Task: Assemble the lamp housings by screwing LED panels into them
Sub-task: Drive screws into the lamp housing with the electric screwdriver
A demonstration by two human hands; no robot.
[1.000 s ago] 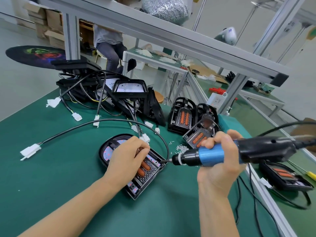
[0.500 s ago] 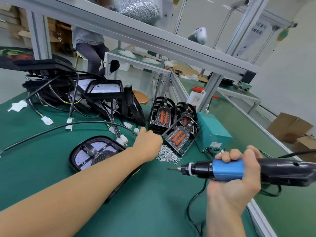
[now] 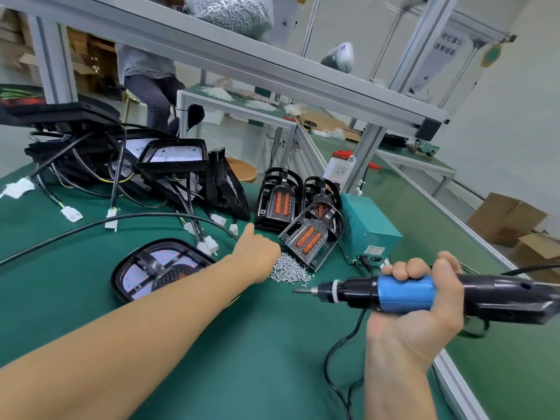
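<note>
A: Any writing to read?
B: A hanging sign at one o'clock carries characters, too blurred to read.
A: The surface?
B: A green mat on an aluminium-framed bench, with cardboard boxes on the floor at three o'clock.
A: The hands?
B: The left hand is curled at the screw pile; whether it pinches one I cannot tell. The right hand is wrapped around the electric screwdriver.
A: The lamp housing?
B: The lamp housing lies at nine o'clock under the left forearm, LED panel up. Unassembled parts lean at twelve beside a teal power box.
</note>
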